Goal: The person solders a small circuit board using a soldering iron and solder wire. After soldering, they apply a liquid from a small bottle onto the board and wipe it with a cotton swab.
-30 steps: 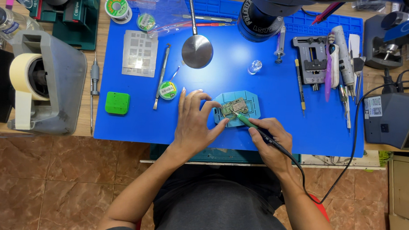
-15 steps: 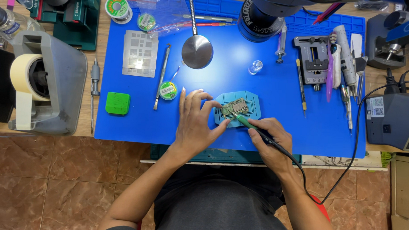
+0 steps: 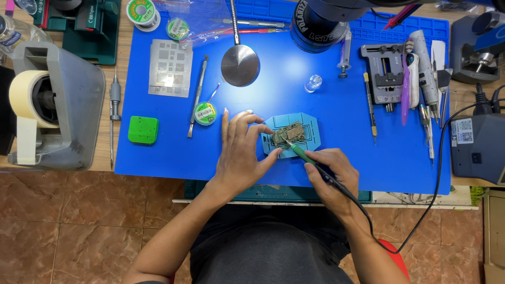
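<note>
Head view is looking straight down on a person seated at a desk (image 3: 107, 164), and everything below is placed against the blue work mat (image 3: 344, 117) covering it. Nearest the mat's front edge, the right hand (image 3: 333, 177) is pinching a green-handled soldering iron (image 3: 304, 155) in a pen-like grip, fingers pressed together around the handle, its tip resting on a small circuit board (image 3: 288, 133). That board is sitting in a light blue holder (image 3: 310, 127) near the mat's front middle. The left hand (image 3: 242, 153) is lying just beside the holder on its left, fingers spread, thumb and fingertips touching the holder's edge and steadying it; it is grasping nothing. Judging from this, soldering work on the board is under way, and the next move calls for a steady tip and a still holder. Left of the holder, a small green solder reel (image 3: 205, 112) and a metal spudger (image 3: 196, 94) are lying. Farther back on the mat, a round metal disc on a stalk (image 3: 240, 65), a grey stencil plate (image 3: 170, 68) and a grey clamp fixture (image 3: 385, 77) are resting. Off the mat's left edge, a tape dispenser (image 3: 55, 105) is standing.
</note>
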